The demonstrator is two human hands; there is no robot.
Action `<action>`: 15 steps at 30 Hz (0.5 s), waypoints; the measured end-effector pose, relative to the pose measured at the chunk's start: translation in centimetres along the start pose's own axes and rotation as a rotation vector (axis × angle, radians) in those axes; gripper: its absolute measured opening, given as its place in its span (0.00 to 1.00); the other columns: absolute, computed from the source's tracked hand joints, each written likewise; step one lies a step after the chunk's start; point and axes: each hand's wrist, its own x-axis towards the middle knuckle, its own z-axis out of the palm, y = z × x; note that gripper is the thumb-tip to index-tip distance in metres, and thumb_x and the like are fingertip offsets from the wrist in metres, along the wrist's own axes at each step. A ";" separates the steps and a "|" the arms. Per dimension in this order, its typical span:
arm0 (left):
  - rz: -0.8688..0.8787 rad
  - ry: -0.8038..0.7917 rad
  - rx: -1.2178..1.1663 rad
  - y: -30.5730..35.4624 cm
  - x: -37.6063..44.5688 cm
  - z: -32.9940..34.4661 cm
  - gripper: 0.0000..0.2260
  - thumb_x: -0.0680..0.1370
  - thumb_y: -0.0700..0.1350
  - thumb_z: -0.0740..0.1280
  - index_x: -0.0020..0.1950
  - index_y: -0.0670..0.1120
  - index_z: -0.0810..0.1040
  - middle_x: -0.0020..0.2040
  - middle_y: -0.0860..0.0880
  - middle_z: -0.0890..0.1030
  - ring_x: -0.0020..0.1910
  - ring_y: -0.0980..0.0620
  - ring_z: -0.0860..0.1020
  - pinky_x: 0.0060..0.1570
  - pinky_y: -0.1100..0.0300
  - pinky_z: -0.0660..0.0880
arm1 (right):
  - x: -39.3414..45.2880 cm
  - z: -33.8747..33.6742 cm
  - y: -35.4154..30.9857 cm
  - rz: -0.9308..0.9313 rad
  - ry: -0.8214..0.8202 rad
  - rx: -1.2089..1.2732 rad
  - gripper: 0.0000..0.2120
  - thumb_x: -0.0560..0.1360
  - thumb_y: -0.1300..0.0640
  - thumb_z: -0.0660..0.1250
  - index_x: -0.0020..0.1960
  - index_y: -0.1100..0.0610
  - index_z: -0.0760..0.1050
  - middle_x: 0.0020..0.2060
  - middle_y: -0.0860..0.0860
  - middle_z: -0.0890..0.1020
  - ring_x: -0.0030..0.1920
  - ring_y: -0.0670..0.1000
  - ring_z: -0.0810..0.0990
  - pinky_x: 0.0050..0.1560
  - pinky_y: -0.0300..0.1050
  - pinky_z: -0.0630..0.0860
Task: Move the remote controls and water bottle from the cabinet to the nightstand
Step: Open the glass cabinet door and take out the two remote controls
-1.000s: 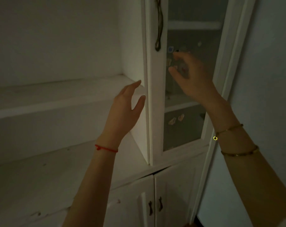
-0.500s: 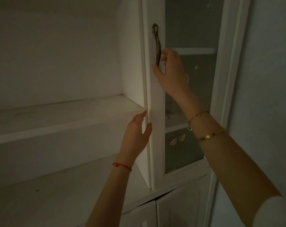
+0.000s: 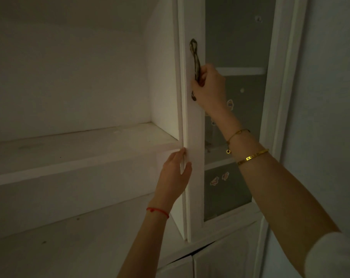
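A tall white cabinet door [image 3: 194,177] with a frosted glass panel [image 3: 236,43] fills the middle of the dim view. My right hand [image 3: 210,87] is closed around its dark metal handle [image 3: 195,57]. My left hand [image 3: 175,173] rests with its fingertips on the door's left edge, lower down, fingers apart. Small stickers [image 3: 218,178] dot the glass. No remote control or water bottle can be made out behind the glass; inner shelves [image 3: 240,70] show only faintly.
Open white shelves [image 3: 70,149] run to the left of the door, with a lower ledge [image 3: 60,247] below. Two lower cabinet doors [image 3: 210,263] sit beneath. A plain wall [image 3: 330,97] stands close on the right.
My right hand rose from in front of the glass to the handle and closed on it. My left hand moved right onto the door's edge. The view tilted upward.
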 end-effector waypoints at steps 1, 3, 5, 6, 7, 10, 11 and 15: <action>0.002 -0.003 0.001 0.0 0.0 0.0 0.21 0.79 0.45 0.63 0.71 0.42 0.68 0.66 0.45 0.75 0.63 0.49 0.74 0.65 0.60 0.69 | 0.1 -0.1 0.0 -0.004 -0.010 -0.010 0.04 0.76 0.62 0.64 0.50 0.61 0.73 0.41 0.53 0.76 0.39 0.47 0.74 0.36 0.31 0.71; 0.000 -0.007 -0.005 0.1 0.0 -0.1 0.21 0.79 0.44 0.63 0.71 0.42 0.68 0.65 0.45 0.75 0.63 0.48 0.75 0.64 0.61 0.68 | 0.3 -0.3 -0.1 -0.009 -0.028 -0.028 0.05 0.75 0.63 0.64 0.50 0.63 0.74 0.40 0.54 0.76 0.37 0.46 0.73 0.34 0.28 0.70; -0.006 -0.020 -0.010 0.2 0.0 -0.2 0.21 0.79 0.44 0.63 0.72 0.42 0.67 0.66 0.45 0.74 0.63 0.48 0.74 0.65 0.61 0.68 | 0.3 -0.5 -0.3 -0.007 -0.041 -0.026 0.05 0.75 0.64 0.64 0.50 0.64 0.73 0.40 0.53 0.75 0.33 0.43 0.71 0.32 0.26 0.70; -0.009 -0.027 -0.007 0.2 0.0 -0.3 0.21 0.79 0.45 0.62 0.72 0.42 0.67 0.66 0.45 0.74 0.63 0.48 0.74 0.66 0.61 0.68 | 0.2 -0.6 -0.4 -0.003 -0.049 -0.027 0.06 0.75 0.65 0.64 0.51 0.64 0.73 0.40 0.53 0.75 0.32 0.42 0.70 0.32 0.25 0.70; -0.013 -0.032 -0.001 0.3 0.0 -0.3 0.21 0.80 0.45 0.62 0.72 0.42 0.67 0.66 0.45 0.74 0.64 0.49 0.73 0.65 0.64 0.67 | 0.1 -0.7 -0.5 -0.003 -0.054 -0.033 0.06 0.75 0.65 0.64 0.51 0.64 0.73 0.40 0.53 0.75 0.32 0.42 0.70 0.32 0.25 0.69; -0.015 -0.043 -0.001 0.6 -0.1 -0.3 0.21 0.80 0.45 0.62 0.72 0.43 0.66 0.67 0.46 0.73 0.64 0.49 0.73 0.63 0.66 0.65 | 0.1 -0.9 -0.8 -0.009 -0.057 -0.040 0.04 0.74 0.65 0.64 0.49 0.62 0.73 0.39 0.52 0.74 0.33 0.41 0.69 0.33 0.25 0.69; -0.019 -0.050 -0.005 0.8 -0.2 -0.4 0.21 0.80 0.45 0.62 0.72 0.43 0.66 0.67 0.46 0.72 0.64 0.49 0.73 0.63 0.65 0.66 | 0.0 -1.0 -0.9 -0.009 -0.052 -0.035 0.04 0.74 0.65 0.64 0.48 0.60 0.73 0.38 0.51 0.74 0.32 0.40 0.69 0.33 0.26 0.69; 0.028 -0.049 -0.009 1.1 -0.6 -0.7 0.17 0.80 0.44 0.62 0.69 0.43 0.70 0.64 0.47 0.73 0.60 0.49 0.75 0.54 0.77 0.62 | -0.8 -2.0 -1.1 0.008 0.016 0.031 0.05 0.74 0.63 0.66 0.45 0.57 0.70 0.35 0.47 0.73 0.33 0.42 0.71 0.32 0.32 0.71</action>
